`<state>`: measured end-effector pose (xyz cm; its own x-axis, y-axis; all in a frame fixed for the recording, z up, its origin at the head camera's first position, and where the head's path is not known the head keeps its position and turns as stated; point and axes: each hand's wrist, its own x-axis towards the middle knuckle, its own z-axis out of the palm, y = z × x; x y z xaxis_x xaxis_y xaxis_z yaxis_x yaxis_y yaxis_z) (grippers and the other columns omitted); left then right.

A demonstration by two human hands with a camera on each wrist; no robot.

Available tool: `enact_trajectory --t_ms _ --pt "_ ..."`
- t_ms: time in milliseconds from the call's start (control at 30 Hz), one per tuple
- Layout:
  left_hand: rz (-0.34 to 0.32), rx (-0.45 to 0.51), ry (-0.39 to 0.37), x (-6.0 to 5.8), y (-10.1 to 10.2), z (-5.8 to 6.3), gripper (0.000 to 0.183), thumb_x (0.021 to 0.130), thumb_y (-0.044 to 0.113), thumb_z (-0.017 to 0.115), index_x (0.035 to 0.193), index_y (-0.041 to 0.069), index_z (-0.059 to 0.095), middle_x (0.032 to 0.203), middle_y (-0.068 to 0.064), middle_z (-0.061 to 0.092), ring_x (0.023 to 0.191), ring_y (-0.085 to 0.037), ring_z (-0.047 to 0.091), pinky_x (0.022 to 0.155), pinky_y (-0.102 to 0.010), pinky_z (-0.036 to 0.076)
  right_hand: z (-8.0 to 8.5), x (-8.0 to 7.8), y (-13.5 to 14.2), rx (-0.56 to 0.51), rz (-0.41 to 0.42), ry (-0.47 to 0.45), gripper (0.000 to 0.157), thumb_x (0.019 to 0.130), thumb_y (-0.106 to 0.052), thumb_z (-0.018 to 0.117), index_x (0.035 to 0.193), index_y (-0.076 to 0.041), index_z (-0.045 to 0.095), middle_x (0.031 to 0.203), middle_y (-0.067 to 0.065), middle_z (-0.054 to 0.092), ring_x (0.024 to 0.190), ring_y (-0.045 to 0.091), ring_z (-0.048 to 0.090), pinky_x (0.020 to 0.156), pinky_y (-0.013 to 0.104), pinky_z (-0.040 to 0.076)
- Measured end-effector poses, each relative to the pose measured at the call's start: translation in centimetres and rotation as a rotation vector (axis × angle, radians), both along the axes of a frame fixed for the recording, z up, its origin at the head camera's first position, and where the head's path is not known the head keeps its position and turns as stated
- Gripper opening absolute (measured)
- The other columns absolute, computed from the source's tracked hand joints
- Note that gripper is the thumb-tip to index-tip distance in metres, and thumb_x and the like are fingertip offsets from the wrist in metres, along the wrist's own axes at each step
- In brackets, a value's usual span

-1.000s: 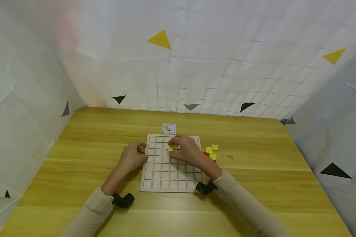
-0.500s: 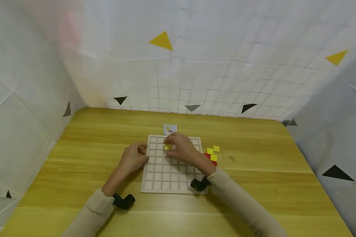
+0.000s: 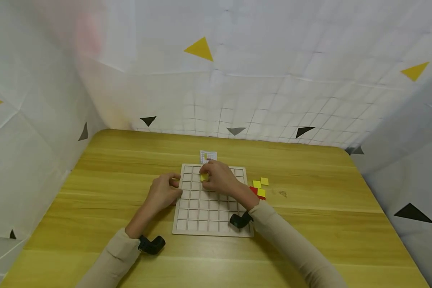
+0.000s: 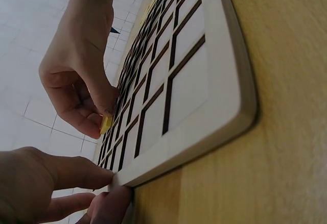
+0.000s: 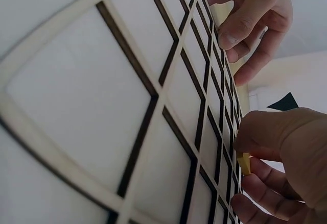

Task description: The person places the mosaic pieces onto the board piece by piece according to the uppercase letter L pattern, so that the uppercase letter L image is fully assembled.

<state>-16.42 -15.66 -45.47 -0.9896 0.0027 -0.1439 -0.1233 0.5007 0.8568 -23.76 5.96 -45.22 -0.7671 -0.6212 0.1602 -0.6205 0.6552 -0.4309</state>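
Plainly, from the head view, the step you have in hand looks like placing a yellow tile [image 3: 203,177] on the gridded board [image 3: 213,234]. Your right hand [image 3: 220,178] pinches that tile between thumb and fingers, over the third column from the left, near the far rim. Your left hand [image 3: 163,190] is half open, loosely bent fingers at the board's left edge, with no tile in it; you seem to be steadying the frame. Loose yellow tiles [image 3: 264,181] and red tiles [image 3: 253,190] lie on the surface [image 3: 147,150] to the right of the board, and a small printed card [image 3: 203,155] lies just beyond its far rim. Your next move probably calls for squaring the tile to one cell before you loosen the pinch. Your right hand covers several cells and a corner of the card, whose print is too small to read surely; your right forearm crowds the red tiles.

In the left wrist view, you see the tile on edge at your right fingertips, close above the grid. Whether it touches the board, you cannot tell. Your left index finger and thumb meet the rim at a corner, but how firmly they hold it does not show.

In the right wrist view, only a sliver of the tile shows; your thumb and fingers hide the rest. The cells below it are squeezed together by the low angle, and the near board is cut off.
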Motion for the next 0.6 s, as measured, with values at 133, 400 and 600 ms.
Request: enact_trajectory --t_ms 133,400,600 --pt "-0.001 -0.003 0.007 -0.01 -0.06 -0.07 0.047 0.082 0.0 0.069 0.128 0.0 0.063 0.1 -0.016 0.066 0.054 -0.018 0.063 0.046 -0.03 0.054 0.08 -0.06 -0.07 0.016 -0.002 -0.017 0.024 0.078 -0.01 0.076 0.103 -0.01 0.076 0.094 0.0 0.066 0.083 0.014 0.06 0.069 0.029 0.051" --pt "0.001 0.011 -0.003 -0.06 -0.03 0.01 0.048 0.082 0.0 0.071 0.129 0.001 0.063 0.099 -0.015 0.065 0.055 -0.018 0.062 0.047 -0.031 0.054 0.65 0.03 -0.06 0.02 0.009 -0.052 0.024 0.08 -0.007 0.075 0.104 -0.008 0.076 0.095 0.002 0.068 0.086 0.017 0.062 0.071 0.032 0.053" --pt "0.0 0.009 0.003 -0.01 -0.1 -0.07 0.048 0.082 0.0 0.07 0.129 0.001 0.062 0.099 -0.014 0.065 0.054 -0.018 0.062 0.047 -0.031 0.054 0.88 -0.01 -0.02 0.021 0.011 -0.083 0.024 0.081 -0.006 0.075 0.106 -0.007 0.076 0.099 0.004 0.07 0.091 0.018 0.063 0.076 0.035 0.054"
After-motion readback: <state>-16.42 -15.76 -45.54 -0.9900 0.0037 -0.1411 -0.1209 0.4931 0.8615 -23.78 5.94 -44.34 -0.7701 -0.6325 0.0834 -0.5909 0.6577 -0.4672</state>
